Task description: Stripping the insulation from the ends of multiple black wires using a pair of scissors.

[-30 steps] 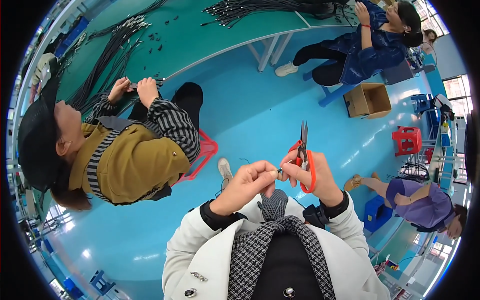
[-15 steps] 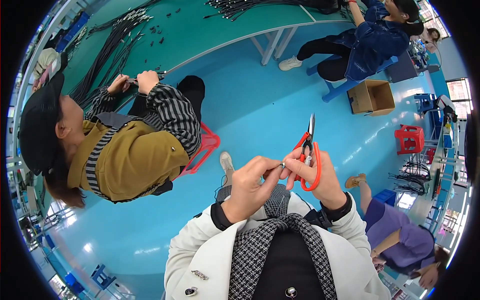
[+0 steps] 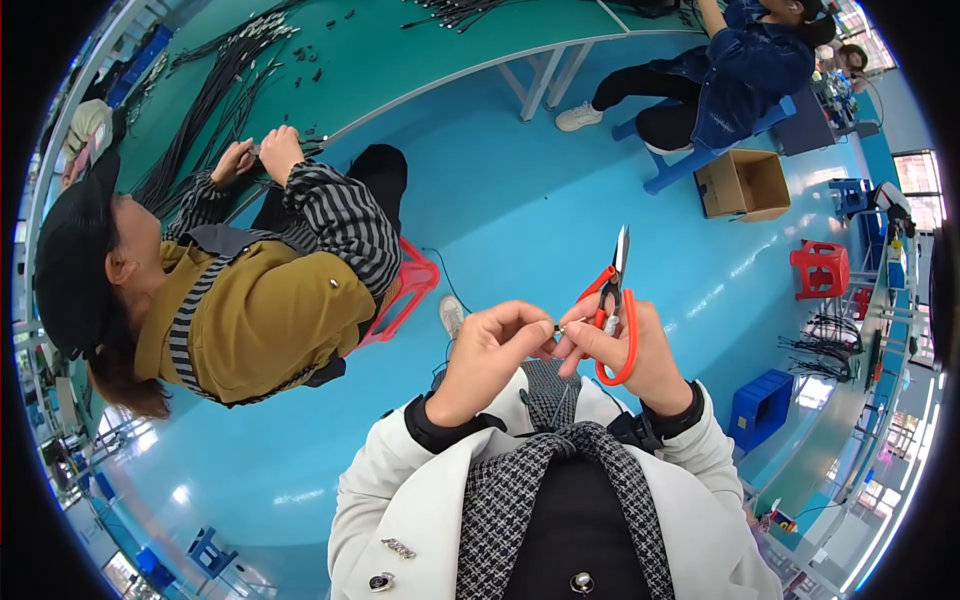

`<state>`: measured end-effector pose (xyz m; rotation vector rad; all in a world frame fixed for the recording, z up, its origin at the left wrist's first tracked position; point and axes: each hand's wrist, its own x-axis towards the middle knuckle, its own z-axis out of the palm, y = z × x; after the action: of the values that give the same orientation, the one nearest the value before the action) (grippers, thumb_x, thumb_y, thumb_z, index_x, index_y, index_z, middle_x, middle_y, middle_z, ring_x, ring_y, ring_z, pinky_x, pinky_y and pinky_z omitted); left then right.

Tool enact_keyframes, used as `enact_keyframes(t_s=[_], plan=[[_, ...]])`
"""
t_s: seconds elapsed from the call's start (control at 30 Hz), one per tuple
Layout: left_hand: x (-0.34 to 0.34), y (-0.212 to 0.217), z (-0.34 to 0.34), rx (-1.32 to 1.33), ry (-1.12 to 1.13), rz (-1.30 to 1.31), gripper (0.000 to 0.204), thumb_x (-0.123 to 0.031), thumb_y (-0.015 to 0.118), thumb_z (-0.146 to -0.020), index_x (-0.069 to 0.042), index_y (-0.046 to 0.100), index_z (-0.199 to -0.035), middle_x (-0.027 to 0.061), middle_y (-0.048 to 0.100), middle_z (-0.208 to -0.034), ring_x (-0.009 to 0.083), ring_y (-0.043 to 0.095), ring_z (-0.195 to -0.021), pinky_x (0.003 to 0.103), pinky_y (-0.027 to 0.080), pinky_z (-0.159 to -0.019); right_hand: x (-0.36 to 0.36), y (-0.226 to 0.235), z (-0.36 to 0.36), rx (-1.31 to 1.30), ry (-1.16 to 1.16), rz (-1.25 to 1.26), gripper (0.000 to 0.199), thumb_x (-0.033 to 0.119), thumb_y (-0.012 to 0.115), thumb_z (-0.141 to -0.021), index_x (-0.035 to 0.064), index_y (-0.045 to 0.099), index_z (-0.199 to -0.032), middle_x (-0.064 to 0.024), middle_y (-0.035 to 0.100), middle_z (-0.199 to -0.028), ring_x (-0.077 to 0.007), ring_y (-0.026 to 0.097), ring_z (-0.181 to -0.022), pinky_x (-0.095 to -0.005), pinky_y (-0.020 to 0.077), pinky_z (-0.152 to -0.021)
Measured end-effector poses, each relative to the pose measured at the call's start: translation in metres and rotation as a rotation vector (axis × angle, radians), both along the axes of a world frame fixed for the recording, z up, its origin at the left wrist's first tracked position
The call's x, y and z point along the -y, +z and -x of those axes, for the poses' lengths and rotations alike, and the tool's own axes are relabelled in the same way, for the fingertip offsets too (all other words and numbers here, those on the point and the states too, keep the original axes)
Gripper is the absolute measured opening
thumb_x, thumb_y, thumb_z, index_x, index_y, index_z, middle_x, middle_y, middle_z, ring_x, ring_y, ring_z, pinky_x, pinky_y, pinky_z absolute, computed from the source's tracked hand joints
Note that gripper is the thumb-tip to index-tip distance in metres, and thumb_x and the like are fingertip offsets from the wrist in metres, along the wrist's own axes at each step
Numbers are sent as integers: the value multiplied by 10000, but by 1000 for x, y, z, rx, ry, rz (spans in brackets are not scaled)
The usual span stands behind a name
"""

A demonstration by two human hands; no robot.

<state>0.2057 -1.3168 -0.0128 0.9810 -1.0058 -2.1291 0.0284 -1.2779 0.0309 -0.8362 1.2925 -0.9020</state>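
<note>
My left hand [image 3: 487, 358] pinches the small metallic end piece [image 3: 559, 329] of a thin dark cable between thumb and fingertips. Part of that cable [image 3: 446, 270] arcs out beyond the hand, over the floor. My right hand [image 3: 632, 347] keeps red-handled scissors [image 3: 628, 300] in its palm, blades pointing up and away. Its thumb and finger meet at the same end piece, close against the left fingertips. The piece is too small to make out exactly.
At left, a person in a mustard top [image 3: 270, 310] sits on a red stool [image 3: 412, 285] by a green table [image 3: 400, 50] with bundled black cables [image 3: 205, 105]. Another person [image 3: 745, 75] sits far right, near a cardboard box [image 3: 745, 185]. A blue crate [image 3: 762, 408] lies right.
The cable now loops up beyond my left hand, where before it hung beside my wrist. My left fingers have shifted slightly on the end piece. The person in purple has left view at right.
</note>
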Motion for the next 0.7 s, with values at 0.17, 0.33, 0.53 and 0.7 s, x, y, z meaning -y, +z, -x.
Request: enact_keyframes(t_s=[0.17,0.33,0.53,0.7], plan=[[2,-13,-5,-72,-31,-83,147,-128,565,-917,6,622,-936,58,640,-799,118,608,-721,250,487,-696,-3,-4,-5,-22,7,57,124,35,566,-885,-62,576,-961,-147,659,-746,-208,673,-614,-282,525,-567],[10,-22,-10,-242,-152,-330,143,-127,533,-934,-4,594,-976,62,637,-849,120,610,-714,248,492,-684,-4,-6,-2,-160,95,185,123,16,558,-881,-57,590,-974,-127,668,-760,-176,675,-639,-249,516,-572],[12,3,-11,-168,-118,-101,160,-164,522,-963,-16,581,-953,62,632,-872,118,609,-695,251,499,-668,4,1,2,-82,65,77,129,14,574,-865,-59,595,-969,-133,657,-764,-176,653,-618,-261,513,-555],[13,5,-6,-100,-175,34,184,-186,513,-974,-17,578,-946,60,630,-862,120,608,-674,257,502,-657,5,-2,5,-62,77,104,134,14,564,-880,-48,594,-996,-103,656,-751,-149,656,-615,-240,498,-554]])
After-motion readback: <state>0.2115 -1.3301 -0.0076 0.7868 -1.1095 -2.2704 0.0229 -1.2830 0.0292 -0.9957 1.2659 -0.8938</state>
